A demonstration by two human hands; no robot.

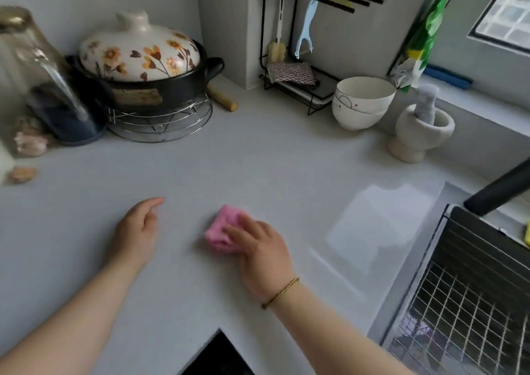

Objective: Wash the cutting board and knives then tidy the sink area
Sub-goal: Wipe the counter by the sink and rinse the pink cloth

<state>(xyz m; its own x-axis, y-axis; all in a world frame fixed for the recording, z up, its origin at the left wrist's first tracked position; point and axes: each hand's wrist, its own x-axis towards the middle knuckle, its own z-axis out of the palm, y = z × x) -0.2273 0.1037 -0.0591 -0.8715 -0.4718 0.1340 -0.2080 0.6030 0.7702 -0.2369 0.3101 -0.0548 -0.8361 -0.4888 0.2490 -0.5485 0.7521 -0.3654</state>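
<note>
Sink [398, 288], with a wire rack [473, 303] set in it, lies at the right end of the bench [258, 159]. Mid-bench, the right hand [258, 248] presses a pink cloth [219, 228] flat to the surface, fingers laid over its near half. The left hand [137, 228] is beside it, apart, relaxed and holding nothing. Farther back stand a flowered pot [140, 68], stacked bowls [362, 102] and a mortar [421, 133].
</note>
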